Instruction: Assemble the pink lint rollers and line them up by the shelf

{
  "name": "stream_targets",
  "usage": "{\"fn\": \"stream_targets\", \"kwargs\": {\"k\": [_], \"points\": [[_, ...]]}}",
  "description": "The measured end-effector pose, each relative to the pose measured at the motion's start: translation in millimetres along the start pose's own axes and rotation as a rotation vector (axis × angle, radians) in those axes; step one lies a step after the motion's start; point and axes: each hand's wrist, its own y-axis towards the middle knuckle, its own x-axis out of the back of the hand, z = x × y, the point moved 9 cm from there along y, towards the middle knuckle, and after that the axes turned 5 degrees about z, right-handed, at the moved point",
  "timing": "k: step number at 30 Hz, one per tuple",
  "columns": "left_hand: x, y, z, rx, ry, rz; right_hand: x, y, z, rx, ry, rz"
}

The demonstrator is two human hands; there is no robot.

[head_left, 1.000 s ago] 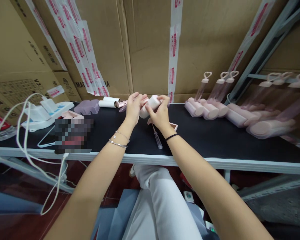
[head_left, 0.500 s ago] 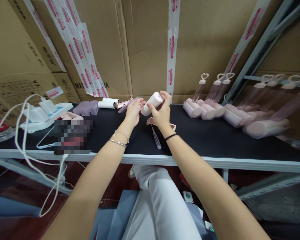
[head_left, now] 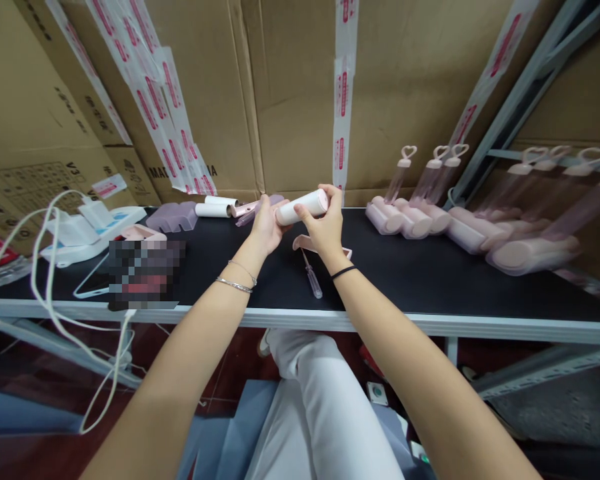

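Observation:
A white cylinder (head_left: 301, 207) with a pale pink end cap is held up above the bench, lying almost level. My right hand (head_left: 329, 223) grips its right end, thumb along the front and fingers over the top. At its left end my left hand (head_left: 269, 225) is closed around it, the far fingers partly hidden. Below the right hand a pink curved plastic part (head_left: 304, 242) lies on the black mat, partly covered by that hand. A small screwdriver with a clear handle (head_left: 314, 283) rests beside it. Behind my left hand are pinkish plastic pieces (head_left: 247, 212).
White tubes (head_left: 214, 210) and a translucent purple tray (head_left: 171, 217) lie to the left, near a power strip (head_left: 100, 230) with cables. Several pink rollers with heart-shaped loops (head_left: 414, 217) line the right. Tall cardboard (head_left: 295, 100) stands behind the bench.
The white cylinder has turned from a steep slant to nearly level, its capped end now facing right. My left hand has moved in around its left end.

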Motion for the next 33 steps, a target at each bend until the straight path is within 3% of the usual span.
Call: {"fn": "stream_targets", "kwargs": {"k": [8,18,33], "points": [[3.0,2.4,-4.2,-0.074,0.087,0.004,-3.1,-1.0,-3.2,-0.005,0.032,0.012],[6.4,1.3,-2.4,-0.062,0.124,-0.03,-4.1,0.0,-7.0,0.004,0.015,0.023],[3.0,0.9,-0.6,-0.051,0.166,0.011,-1.8,1.1,-11.8,0.016,-0.001,0.01]]}}
